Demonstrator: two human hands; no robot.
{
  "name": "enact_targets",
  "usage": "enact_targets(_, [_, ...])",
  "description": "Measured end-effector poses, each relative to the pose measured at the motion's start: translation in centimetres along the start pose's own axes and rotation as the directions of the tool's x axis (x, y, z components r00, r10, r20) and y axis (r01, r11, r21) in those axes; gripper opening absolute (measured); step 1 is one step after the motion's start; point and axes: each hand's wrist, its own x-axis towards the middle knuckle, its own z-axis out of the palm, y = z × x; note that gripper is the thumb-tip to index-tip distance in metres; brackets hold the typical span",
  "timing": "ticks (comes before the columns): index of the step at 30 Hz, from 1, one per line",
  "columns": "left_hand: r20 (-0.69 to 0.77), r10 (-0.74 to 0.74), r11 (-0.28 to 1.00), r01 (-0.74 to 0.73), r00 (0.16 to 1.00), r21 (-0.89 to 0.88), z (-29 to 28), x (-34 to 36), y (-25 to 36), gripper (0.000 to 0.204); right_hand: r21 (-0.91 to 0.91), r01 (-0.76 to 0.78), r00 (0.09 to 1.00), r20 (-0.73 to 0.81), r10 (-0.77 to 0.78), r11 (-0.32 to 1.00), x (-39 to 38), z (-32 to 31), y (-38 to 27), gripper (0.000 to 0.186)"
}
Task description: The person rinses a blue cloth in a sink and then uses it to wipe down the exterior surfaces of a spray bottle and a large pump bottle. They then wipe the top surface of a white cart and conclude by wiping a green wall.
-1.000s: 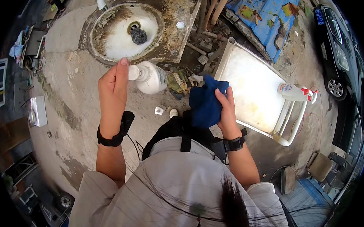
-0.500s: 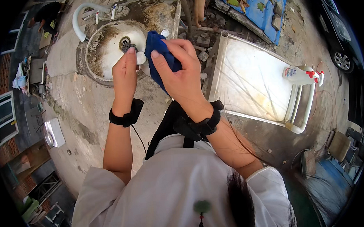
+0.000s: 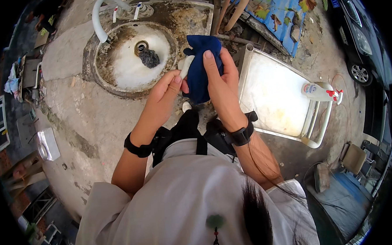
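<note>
Fingers and thumb of my left hand (image 3: 163, 91) are closed on a slim white piece (image 3: 185, 67); most of it is hidden, so I cannot tell its kind. Its other end meets a dark blue cloth (image 3: 197, 78), bunched up and gripped in my right hand (image 3: 222, 75), thumb on top. Both hands are held just right of the basin's rim. A dark grey scouring pad (image 3: 149, 58) lies in the stained white sink (image 3: 123, 66) beside the drain.
A pale curved faucet (image 3: 99, 24) arches over the sink. To the right, a white cart (image 3: 273, 88) carries a spray bottle (image 3: 319, 91) with a red and white head. Beyond lie a blue sheet (image 3: 270, 27) with leaves and a parked black car (image 3: 354, 32).
Both hands, the blue cloth and the white piece have shifted right, away from over the sink. The view has moved too, and the scouring pad by the drain now shows fully.
</note>
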Motion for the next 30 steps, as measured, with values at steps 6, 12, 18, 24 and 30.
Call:
enact_targets(6, [-0.006,0.044,0.994,-0.044,0.999,0.096,1.3,-1.9,-0.3,0.021,-0.620,0.330,0.934,0.107,-0.340,0.712,-1.8,0.5,-1.0,0.033])
enact_targets(12, [-0.009,-0.045,0.986,0.043,0.999,-0.159,1.0,-0.9,0.0,0.023,-0.211,-0.120,0.986,0.089,0.142,0.970,0.4,0.0,-2.6,0.027])
enact_targets(18, [-0.011,-0.130,0.975,0.126,0.991,-0.181,1.0,-1.2,-0.8,0.023,-0.671,0.452,0.892,0.315,-0.325,0.588,-2.8,1.0,-2.3,0.035])
enact_targets(24, [-0.053,-0.003,0.984,-0.007,0.999,-0.177,1.7,-0.9,-0.9,0.018,-0.712,0.139,0.976,0.215,0.025,0.688,1.3,1.4,-4.3,0.030])
enact_targets(30, [-0.067,-0.027,0.985,0.015,0.997,-0.175,0.7,-1.1,-1.7,0.019,-0.546,0.509,0.856,0.406,-0.321,0.666,-1.2,0.6,-2.2,0.028])
